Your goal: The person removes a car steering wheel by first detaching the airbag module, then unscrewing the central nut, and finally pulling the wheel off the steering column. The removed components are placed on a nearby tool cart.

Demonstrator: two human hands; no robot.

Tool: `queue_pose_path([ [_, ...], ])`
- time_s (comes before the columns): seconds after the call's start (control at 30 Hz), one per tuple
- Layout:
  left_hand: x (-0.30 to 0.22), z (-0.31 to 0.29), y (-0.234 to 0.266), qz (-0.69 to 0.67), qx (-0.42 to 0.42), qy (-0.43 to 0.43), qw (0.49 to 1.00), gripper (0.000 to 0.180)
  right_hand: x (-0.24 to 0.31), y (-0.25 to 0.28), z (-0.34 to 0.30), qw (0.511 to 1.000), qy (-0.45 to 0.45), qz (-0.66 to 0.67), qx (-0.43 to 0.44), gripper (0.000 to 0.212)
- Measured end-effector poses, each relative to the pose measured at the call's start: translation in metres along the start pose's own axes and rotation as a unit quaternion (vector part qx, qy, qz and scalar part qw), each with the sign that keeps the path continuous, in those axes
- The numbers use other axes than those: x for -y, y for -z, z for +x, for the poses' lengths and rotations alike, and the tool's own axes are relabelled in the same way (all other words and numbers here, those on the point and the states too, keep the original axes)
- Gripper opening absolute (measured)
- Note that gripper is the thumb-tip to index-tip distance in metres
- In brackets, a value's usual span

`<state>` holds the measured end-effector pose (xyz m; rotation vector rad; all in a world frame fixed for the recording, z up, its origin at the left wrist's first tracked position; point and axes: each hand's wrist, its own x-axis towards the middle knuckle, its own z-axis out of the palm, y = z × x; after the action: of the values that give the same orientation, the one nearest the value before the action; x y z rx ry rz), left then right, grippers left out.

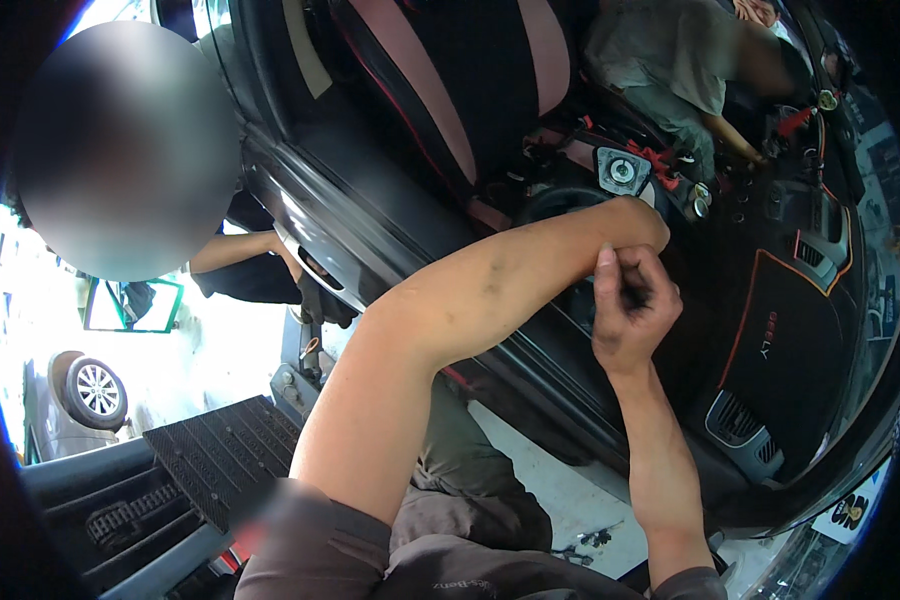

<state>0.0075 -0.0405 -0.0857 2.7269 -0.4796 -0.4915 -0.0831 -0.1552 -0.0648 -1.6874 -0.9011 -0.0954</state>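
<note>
My left arm reaches across from the lower left into the car's open door side, and my left hand point(647, 222) is bent at the end of it, fingers hidden. Just below, my right hand point(634, 305) is closed, thumb and curled fingers drawn together against the left wrist. Dark smudges mark its fingers. Whatever lies between them, if anything, cannot be made out. Beyond my left forearm a squarish grey part with a round pale centre point(622, 171) sits by a dark curved rim point(560, 203), partly covered by the arm.
A black-and-pink seat point(450, 90) stands ahead, the dashboard point(785, 320) to the right. Someone in grey point(660, 60) leans in on the far side. At left another person's hand touches the open door point(310, 235). A ribbed black step point(225, 455) is lower left.
</note>
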Motion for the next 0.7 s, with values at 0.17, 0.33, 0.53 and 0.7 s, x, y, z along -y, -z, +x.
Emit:
queue_pose_path([
  [0.17, -0.006, -0.004, 0.011, -0.037, 0.050, 0.021, 0.998, 0.036, -0.001, 0.003, 0.000, 1.000, -0.004, -0.012, 0.010, 0.019],
  [0.33, -0.005, -0.011, 0.002, -0.039, 0.059, 0.020, 0.997, 0.041, -0.002, 0.003, -0.001, 1.000, -0.012, -0.016, 0.013, 0.019],
  [0.53, -0.002, -0.005, -0.006, -0.040, 0.068, 0.003, 0.997, 0.047, -0.011, 0.005, -0.001, 1.000, -0.017, -0.006, -0.005, 0.021],
  [0.7, 0.008, 0.009, -0.017, -0.045, 0.073, -0.010, 0.996, 0.053, -0.001, 0.008, 0.003, 0.999, -0.031, -0.016, 0.006, 0.021],
])
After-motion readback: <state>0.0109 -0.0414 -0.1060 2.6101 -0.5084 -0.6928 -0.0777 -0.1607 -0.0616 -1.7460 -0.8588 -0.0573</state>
